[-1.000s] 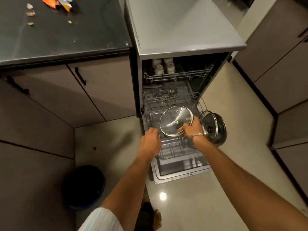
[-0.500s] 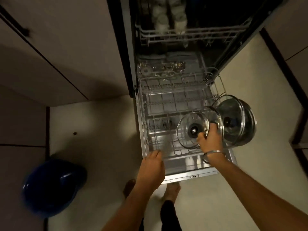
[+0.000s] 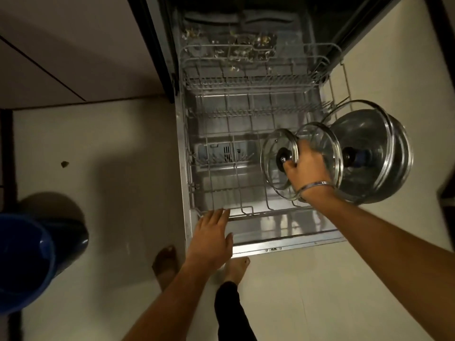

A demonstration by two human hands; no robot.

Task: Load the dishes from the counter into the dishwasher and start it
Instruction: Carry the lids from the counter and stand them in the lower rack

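1. Glass is catching the light at my three o'clock: my right hand (image 3: 306,166) is gripping a small glass lid (image 3: 273,166) on edge, fingers curled round its rim with the thumb lying by the black knob at its centre.
2. I am seeing this lid standing nearly upright over the right side of the lower rack (image 3: 221,148), which is sitting pulled out over the open dishwasher door (image 3: 283,236). I cannot tell whether its bottom edge is resting between the tines.
3. Just to the right, a second glass lid (image 3: 327,146) is standing on edge, partly behind my hand, and a larger lid (image 3: 369,134) is leaning beyond it at the rack's right edge.
4. My left hand (image 3: 213,238) is hovering flat at six o'clock, fingers extended and close together, the fingertips reaching the rack's front wire; it is holding nothing.
5. A metal bangle (image 3: 314,187) is circling my right wrist.
6. Food scraps are lying at twelve o'clock on the dishwasher floor, behind the rack.
7. A blue bucket (image 3: 24,262) is sitting on the floor at nine o'clock, well apart from the door.
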